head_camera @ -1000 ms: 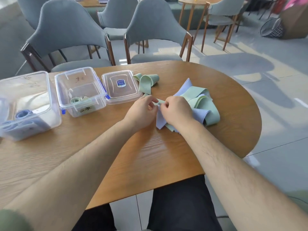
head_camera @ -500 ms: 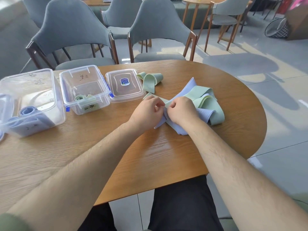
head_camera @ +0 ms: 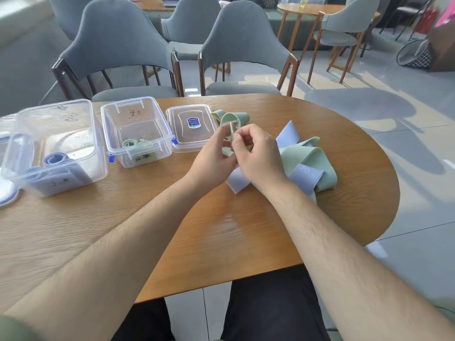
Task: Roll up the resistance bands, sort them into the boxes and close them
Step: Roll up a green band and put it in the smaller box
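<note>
My left hand (head_camera: 214, 158) and my right hand (head_camera: 258, 156) are raised a little above the table, and both pinch the end of a green resistance band (head_camera: 231, 134) between their fingertips. The band trails down into a tangled pile of green and lilac bands (head_camera: 307, 166) to the right. Another green band (head_camera: 234, 117) lies loose behind my hands. A small clear box (head_camera: 138, 134) holds rolled green bands; its lid (head_camera: 190, 127) lies flat beside it. A larger clear box (head_camera: 56, 148) at the left holds rolled lilac bands.
The round wooden table (head_camera: 221, 230) ends close on the right and near side. Grey chairs (head_camera: 243, 50) stand behind it. A white lid (head_camera: 6, 193) shows at the far left edge.
Both hands have lifted off the table, raising the green band's end from the pile. The view has shifted slightly.
</note>
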Demonstrator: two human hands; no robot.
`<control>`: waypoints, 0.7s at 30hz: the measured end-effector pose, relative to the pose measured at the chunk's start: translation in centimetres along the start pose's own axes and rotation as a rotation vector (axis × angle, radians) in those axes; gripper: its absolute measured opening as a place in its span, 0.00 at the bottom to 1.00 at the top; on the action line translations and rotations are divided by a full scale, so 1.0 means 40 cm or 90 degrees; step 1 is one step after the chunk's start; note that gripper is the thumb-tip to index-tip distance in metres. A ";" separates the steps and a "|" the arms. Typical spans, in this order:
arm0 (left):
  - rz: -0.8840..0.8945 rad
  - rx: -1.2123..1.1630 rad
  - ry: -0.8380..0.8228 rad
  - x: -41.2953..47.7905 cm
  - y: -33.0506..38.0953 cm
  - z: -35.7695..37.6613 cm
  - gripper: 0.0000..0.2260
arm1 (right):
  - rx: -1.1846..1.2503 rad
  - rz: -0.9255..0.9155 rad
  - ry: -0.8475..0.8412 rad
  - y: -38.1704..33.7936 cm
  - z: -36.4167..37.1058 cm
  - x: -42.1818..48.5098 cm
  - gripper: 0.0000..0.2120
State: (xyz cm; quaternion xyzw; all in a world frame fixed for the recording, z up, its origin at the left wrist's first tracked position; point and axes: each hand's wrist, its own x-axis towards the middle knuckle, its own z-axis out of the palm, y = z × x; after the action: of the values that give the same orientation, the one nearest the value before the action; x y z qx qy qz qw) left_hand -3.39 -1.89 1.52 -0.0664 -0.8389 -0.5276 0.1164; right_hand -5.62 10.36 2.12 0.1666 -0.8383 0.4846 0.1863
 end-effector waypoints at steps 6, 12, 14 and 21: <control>0.002 -0.090 0.046 -0.030 -0.045 -0.092 0.06 | 0.168 -0.039 -0.086 -0.071 0.054 0.004 0.08; -0.021 -0.094 0.131 -0.077 -0.046 -0.181 0.13 | -0.036 -0.105 -0.231 -0.061 0.133 -0.027 0.25; -0.012 -0.087 0.125 -0.091 -0.041 -0.201 0.14 | -0.053 -0.112 -0.241 -0.069 0.168 -0.040 0.27; 0.013 0.041 0.155 -0.129 -0.089 -0.246 0.19 | 0.091 0.016 -0.220 -0.117 0.230 -0.038 0.09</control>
State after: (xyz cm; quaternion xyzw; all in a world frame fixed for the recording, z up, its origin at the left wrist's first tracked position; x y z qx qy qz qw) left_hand 1.98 -12.25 1.16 -0.0068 -0.8343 -0.5035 0.2244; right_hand -3.53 0.26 0.67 0.2495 -0.8234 0.5093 0.0216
